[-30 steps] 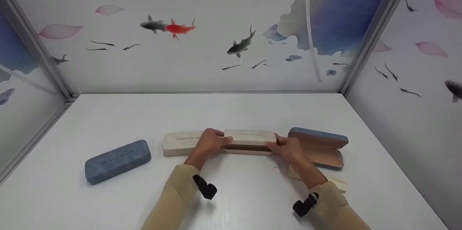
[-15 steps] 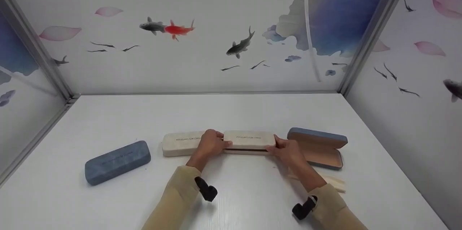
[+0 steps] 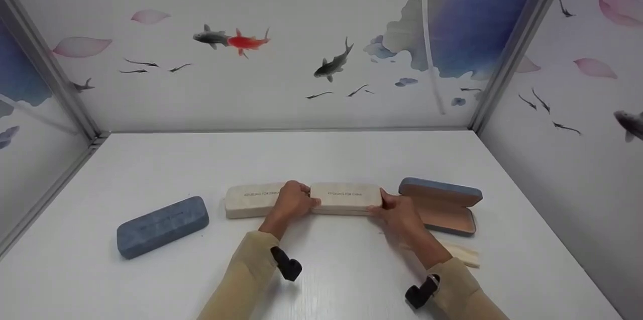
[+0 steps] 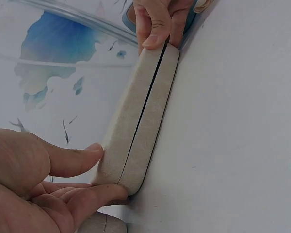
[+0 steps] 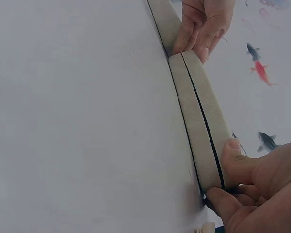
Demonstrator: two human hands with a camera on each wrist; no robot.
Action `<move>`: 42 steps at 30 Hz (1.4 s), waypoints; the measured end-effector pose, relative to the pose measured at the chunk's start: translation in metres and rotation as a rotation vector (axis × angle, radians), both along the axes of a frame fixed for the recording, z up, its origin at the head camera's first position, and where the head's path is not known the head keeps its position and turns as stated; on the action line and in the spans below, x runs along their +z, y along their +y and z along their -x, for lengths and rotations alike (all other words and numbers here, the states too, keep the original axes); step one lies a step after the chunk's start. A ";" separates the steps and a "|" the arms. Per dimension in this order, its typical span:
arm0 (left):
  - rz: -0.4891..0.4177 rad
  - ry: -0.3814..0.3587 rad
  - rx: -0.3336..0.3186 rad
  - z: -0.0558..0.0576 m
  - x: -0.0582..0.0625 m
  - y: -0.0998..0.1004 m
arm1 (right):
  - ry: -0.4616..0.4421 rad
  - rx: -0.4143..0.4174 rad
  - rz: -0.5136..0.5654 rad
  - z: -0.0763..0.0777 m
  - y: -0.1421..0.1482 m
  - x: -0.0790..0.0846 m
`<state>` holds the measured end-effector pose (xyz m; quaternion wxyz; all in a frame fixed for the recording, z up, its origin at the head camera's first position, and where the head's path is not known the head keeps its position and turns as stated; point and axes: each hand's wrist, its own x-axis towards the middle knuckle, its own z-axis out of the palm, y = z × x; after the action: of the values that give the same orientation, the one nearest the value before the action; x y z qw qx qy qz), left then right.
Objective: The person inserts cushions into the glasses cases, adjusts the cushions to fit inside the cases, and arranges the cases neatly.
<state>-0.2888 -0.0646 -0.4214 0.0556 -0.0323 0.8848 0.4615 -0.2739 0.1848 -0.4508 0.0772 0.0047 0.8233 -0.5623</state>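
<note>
A cream glasses case [image 3: 346,196] with lettering on its lid lies on the table between both hands. In the wrist views a thin dark slit runs between lid and base, wider toward the right hand's end. My left hand [image 3: 295,200] grips the case's left end, its thumb [image 4: 77,161] against the lid. At the opposite end my right hand [image 3: 400,211] holds the case, its thumb [image 5: 235,158] on the lid and fingers by the lower edge. Immediately left sits a second cream glasses case [image 3: 252,200], its lid down, partly hidden by my left hand.
A blue glasses case [image 3: 163,227], lid down, lies at the left, set at a slant. To the right stands another blue glasses case [image 3: 449,219] with its lid raised and brown lining showing. Near my right forearm lies a pale yellow cloth [image 3: 464,254]. Printed panels wall the table [image 3: 351,270].
The lid of the middle cream glasses case has come down, and its wide front gap has narrowed to a thin line. Both hands have kept their places at its ends.
</note>
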 end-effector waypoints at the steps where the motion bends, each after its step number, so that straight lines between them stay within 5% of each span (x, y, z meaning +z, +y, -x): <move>1: 0.002 -0.001 0.000 0.000 0.001 0.000 | 0.001 0.004 0.013 0.000 0.000 0.000; 15: -0.017 -0.036 0.033 0.001 0.000 0.002 | -0.075 -0.026 0.062 0.001 -0.004 0.006; 19: -0.032 -0.034 0.055 0.001 0.002 0.003 | -0.062 -0.021 -0.022 0.002 -0.006 0.012; 26: -0.036 0.027 0.041 -0.005 0.006 0.008 | -0.064 -0.025 -0.165 0.002 -0.005 0.022; 34: -0.021 0.134 0.027 -0.016 0.018 0.010 | -0.010 0.007 -0.120 -0.009 0.007 0.039; 42: -0.052 0.155 0.029 -0.030 0.031 0.021 | 0.033 -0.006 -0.183 -0.028 0.035 0.052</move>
<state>-0.2584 -0.0432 -0.3900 -0.0189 -0.0081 0.8737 0.4860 -0.2456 0.2197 -0.3985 0.0612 0.0049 0.8725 -0.4848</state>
